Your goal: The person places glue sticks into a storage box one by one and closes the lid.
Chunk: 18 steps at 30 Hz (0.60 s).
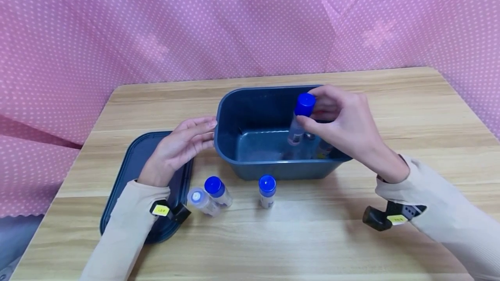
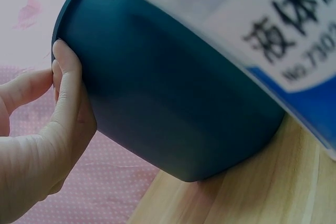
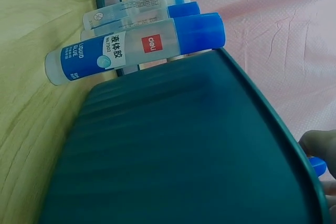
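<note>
My right hand (image 1: pixel 343 120) pinches a liquid glue bottle (image 1: pixel 295 135) by its blue cap and holds it upright inside the dark blue bin (image 1: pixel 281 170). In the right wrist view only the fingers (image 3: pixel 321 145) and a bit of that cap show past the rim. More items sit in the bin's right end, mostly hidden behind this hand. With fingers fairly straight, my left hand (image 1: pixel 177 148) touches the bin's left rim. In front of the bin stand three glue bottles: one blue-capped (image 1: pixel 267 192), another blue-capped (image 1: pixel 218 192), and one with a pale translucent top (image 1: pixel 204 202).
A dark blue lid (image 1: pixel 134 177) lies on the wooden table (image 1: pixel 304 233) at the left, partly under the left forearm. Pink dotted cloth (image 1: pixel 250 25) hangs behind the table and at its sides. Each wrist carries a small black camera.
</note>
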Available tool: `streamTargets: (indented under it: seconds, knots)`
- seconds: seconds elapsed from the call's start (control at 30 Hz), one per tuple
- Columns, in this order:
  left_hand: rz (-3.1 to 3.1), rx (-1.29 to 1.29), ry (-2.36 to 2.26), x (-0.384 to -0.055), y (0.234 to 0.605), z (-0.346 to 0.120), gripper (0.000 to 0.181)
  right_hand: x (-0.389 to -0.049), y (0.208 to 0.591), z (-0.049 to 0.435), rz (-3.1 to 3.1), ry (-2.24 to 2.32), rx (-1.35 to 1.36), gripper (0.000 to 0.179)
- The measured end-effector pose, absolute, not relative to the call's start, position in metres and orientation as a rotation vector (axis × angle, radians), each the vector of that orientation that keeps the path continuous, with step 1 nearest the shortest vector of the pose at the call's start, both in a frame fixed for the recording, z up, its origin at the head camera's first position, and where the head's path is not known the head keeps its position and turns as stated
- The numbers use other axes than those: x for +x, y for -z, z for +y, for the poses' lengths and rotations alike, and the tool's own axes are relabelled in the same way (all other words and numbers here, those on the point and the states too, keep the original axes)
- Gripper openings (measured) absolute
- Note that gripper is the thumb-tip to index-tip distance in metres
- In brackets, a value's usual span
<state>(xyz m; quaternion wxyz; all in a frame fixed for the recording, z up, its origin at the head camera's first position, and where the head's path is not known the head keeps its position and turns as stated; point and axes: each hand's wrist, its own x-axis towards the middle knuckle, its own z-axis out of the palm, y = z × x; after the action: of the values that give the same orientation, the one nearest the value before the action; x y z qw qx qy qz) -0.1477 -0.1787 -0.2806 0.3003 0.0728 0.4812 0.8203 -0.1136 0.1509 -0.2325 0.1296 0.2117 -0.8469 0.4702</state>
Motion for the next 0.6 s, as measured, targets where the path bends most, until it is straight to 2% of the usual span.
streamTargets:
  seconds: [0.6]
  knots:
    - [1.303, 0.148, -2.182, -0.1457, 0.2812, -0.1783, 0.020, -0.1201, 0.2372, 0.1479, -2.629, -1.249, 0.602, 0.031]
